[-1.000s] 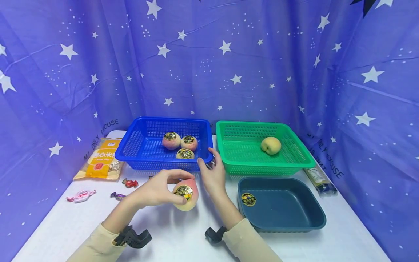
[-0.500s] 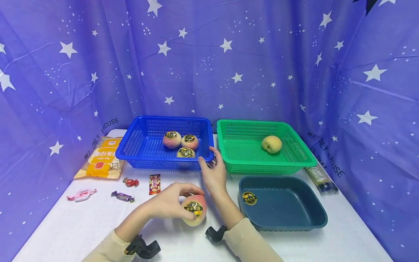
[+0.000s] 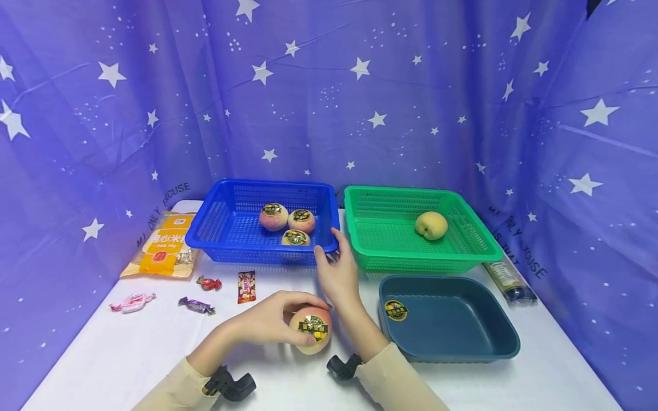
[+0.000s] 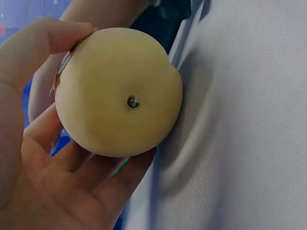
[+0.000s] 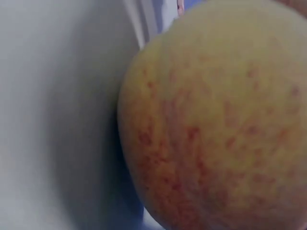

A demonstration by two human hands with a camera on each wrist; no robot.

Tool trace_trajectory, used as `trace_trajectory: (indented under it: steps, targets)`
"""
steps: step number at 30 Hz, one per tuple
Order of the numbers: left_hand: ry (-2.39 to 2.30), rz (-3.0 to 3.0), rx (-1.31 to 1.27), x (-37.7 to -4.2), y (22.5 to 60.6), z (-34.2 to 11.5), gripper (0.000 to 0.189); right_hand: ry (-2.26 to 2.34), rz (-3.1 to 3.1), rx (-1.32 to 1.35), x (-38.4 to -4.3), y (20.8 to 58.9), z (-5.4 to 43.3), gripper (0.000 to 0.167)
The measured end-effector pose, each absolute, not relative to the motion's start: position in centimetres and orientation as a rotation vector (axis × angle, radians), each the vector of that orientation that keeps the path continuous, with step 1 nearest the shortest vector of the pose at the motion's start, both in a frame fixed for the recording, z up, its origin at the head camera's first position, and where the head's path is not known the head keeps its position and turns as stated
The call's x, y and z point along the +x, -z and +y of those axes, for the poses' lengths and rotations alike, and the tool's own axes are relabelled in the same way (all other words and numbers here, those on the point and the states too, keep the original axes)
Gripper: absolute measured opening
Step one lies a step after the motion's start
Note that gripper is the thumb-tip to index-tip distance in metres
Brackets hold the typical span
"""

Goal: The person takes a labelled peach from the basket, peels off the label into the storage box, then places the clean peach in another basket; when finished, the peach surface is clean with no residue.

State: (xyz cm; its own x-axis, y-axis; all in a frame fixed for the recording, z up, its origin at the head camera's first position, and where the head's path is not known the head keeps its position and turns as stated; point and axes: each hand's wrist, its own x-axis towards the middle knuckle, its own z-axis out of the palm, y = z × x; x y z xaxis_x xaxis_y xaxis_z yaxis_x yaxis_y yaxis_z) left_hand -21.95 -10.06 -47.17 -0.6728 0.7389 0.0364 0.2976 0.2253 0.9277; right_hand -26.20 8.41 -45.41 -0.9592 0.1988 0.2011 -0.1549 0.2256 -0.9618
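Note:
My left hand holds a pink and yellow peach with a black and gold label, thumb on the near side and fingers behind. In the left wrist view the peach's stem end faces the camera, and its side is against or very close to the white tabletop. At the front right corner of the blue basket my right hand grips the rim between thumb and fingers. Several labelled peaches lie inside that basket. The held peach fills most of the right wrist view, hiding the right hand's fingers there.
Beside the blue basket stands a green basket with one yellow peach. A dark teal tray with a label sits at the right. Wrapped candies and a yellow food bag lie left; a clear packet lies far right.
My left hand has brought the peach down and to the right, uncovering a red candy packet. The right hand keeps its place on the blue basket's rim.

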Motion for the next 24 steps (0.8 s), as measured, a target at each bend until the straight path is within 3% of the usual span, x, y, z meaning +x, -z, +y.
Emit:
trace_trajectory:
  steps: [10, 24]
  targets:
    - [-1.532, 1.985, 0.966, -22.6, 47.8, -10.5, 0.063, -1.664, -2.447, -0.036, -22.1, 42.7, 10.5, 0.078]
    - [-1.531, 1.992, 1.005, -22.8, 48.9, -10.5, 0.085, -1.147, -2.511, 0.693, -18.9, 42.5, 14.8, 0.037]
